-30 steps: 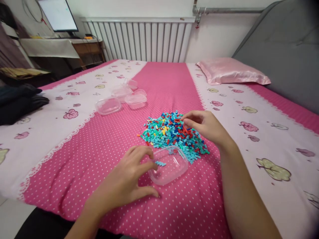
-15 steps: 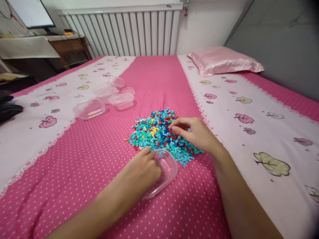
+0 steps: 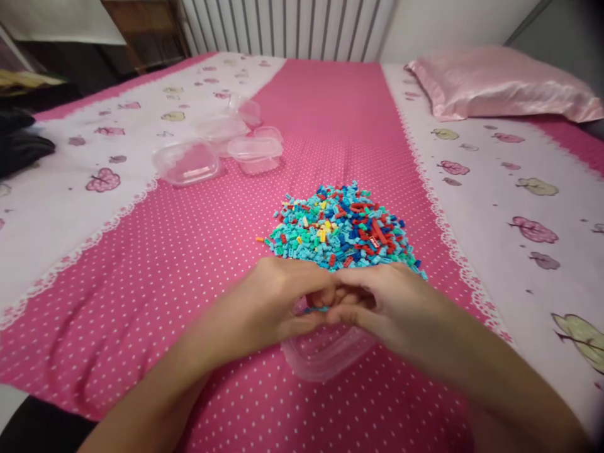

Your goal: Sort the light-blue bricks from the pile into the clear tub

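Note:
A heap of small plastic building bricks, mostly light blue with red, dark blue, green and yellow ones, lies on the pink dotted bedspread. On its near side sits a clear plastic container. Above that container my left hand and my right hand meet, with their fingertips curled together. Whatever is pinched between them is hidden or too small to make out. A red brick strip rests on the heap beyond the hands.
Several more clear plastic containers stand farther back on the left. At the back right is a pink satin pillow. A dark object lies at the left edge. A radiator lines the far wall.
My right hand has moved from the heap toward me to meet my left hand over the container. My left hand has come up out of the container. The camera has tilted downward.

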Available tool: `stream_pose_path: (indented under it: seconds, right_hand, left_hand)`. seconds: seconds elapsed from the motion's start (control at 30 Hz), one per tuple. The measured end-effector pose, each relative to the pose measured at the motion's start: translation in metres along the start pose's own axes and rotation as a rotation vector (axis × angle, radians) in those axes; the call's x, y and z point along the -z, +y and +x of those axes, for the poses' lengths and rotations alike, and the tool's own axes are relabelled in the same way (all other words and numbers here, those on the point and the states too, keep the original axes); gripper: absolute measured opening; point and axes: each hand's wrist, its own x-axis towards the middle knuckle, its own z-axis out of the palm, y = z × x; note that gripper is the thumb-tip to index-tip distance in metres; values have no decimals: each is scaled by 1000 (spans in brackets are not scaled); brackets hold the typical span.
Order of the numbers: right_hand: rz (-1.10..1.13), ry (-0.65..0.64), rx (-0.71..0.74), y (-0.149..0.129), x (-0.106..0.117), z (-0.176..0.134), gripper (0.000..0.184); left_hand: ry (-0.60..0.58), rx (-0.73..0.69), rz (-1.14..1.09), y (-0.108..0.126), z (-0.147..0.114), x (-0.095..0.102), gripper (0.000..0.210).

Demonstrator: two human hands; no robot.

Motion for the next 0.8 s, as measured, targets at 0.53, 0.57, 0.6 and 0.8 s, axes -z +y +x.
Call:
stream_pose_path:
  seconds: [0.53, 0.57, 0.6, 0.8]
  right_hand:
    - [-351, 65, -52, -19, -25, 2, 26]
    - [-428, 42, -87, -23, -31, 4, 24]
    - [-511, 13, -131, -26, -38, 5, 22]
    - [-774, -30, -283, -37, -64, 8, 19]
  left_hand:
    - [192, 97, -492, -24, -12, 44, 29]
    - [235, 107, -492, -30, -13, 47, 32]
    - [257, 132, -482, -36, -13, 48, 33]
    - [167, 223, -504, -56, -10, 38, 31]
